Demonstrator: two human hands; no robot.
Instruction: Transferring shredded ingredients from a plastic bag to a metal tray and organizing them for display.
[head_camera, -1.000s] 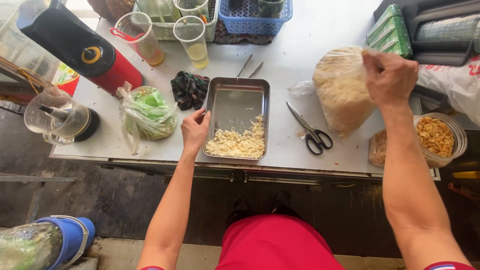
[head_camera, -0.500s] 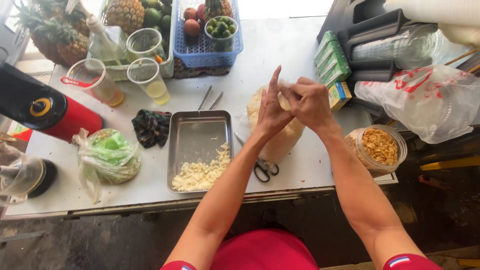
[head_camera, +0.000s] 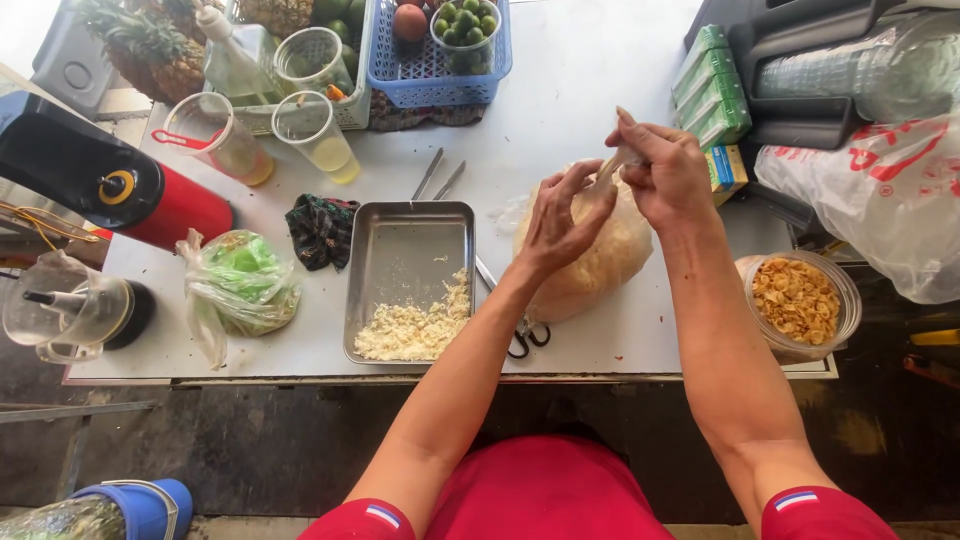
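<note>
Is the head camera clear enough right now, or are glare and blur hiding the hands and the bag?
Head view: sharp, bright daylight; the left hand, right hand and the clear bag of pale shreds are clearly lit. Top left corner is blown out white. Wide lens bows the table edge. The steel tray shows only mild sheen.

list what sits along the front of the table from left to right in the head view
blender jug → green plastic bag → metal tray with pale shredded food → scissors → clear bag of pale food, its neck held by the left hand and right hand → round tub of golden fried bits
</note>
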